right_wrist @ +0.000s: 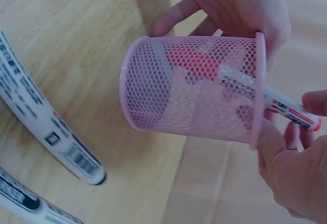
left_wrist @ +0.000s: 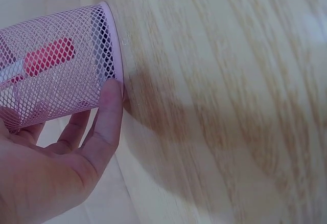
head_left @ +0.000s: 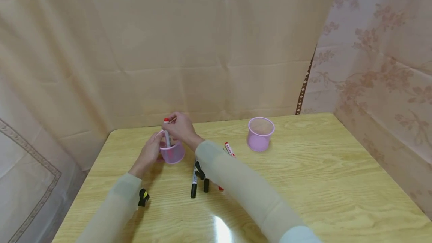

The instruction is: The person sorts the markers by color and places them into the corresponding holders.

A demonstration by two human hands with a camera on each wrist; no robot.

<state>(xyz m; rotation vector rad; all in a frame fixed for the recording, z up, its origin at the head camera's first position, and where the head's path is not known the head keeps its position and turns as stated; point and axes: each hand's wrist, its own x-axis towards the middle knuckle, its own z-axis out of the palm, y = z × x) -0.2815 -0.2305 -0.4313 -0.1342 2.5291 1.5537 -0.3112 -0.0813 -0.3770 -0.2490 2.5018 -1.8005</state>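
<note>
A pink mesh cup (head_left: 173,154) stands at the table's left back, held around its side by my left hand (head_left: 149,155). In the left wrist view, the fingers of my left hand (left_wrist: 61,157) lie along the mesh cup (left_wrist: 56,65), one fingertip at its base rim. My right hand (head_left: 182,129) pinches the upper end of a red-and-white marker (head_left: 167,134) at the cup's mouth. Through the mesh in the right wrist view, the marker's red cap (right_wrist: 191,61) points down inside the cup, while my right hand (right_wrist: 299,168) holds the end above the rim.
A second pink cup (head_left: 260,138) stands to the right on the wooden table (head_left: 303,168). Beside and under my right forearm lie a black-capped marker (head_left: 194,186), another black cap (head_left: 206,185) and a red-and-white marker (head_left: 229,149). Curtains hang behind the table.
</note>
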